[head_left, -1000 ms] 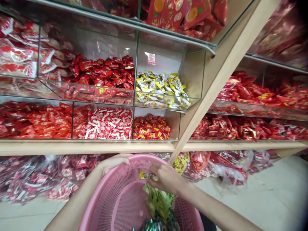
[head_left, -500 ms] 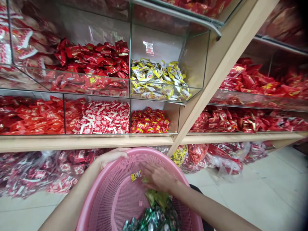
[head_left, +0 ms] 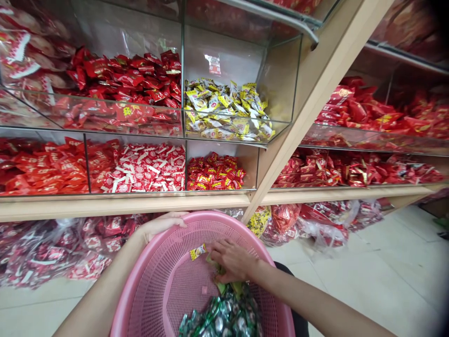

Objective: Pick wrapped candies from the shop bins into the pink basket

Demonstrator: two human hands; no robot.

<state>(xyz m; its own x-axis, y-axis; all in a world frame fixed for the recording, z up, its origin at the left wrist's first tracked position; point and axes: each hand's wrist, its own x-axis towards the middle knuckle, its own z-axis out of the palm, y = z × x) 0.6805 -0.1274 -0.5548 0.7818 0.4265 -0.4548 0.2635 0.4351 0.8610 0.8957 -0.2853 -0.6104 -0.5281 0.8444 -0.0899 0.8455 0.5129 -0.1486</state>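
Observation:
A pink mesh basket is tilted in front of me. My left hand grips its far left rim, fingers over the edge. Inside the basket, my right hand has its fingers curled around yellow-green wrapped candies, partly hidden beneath it. A yellow and white candy lies just left of the right fingertips. Green and silver wrapped candies are heaped at the near side of the basket.
Glass-fronted shelf bins hold red candies, yellow and white candies and red and white candies. A slanted wooden post divides the shelves. Plastic bags of candy sit below, on the tiled floor.
My right hand has moved slightly down and right within the basket, with its fingers now over the yellow-green candies. My left hand keeps its hold on the rim. The view has shifted slightly.

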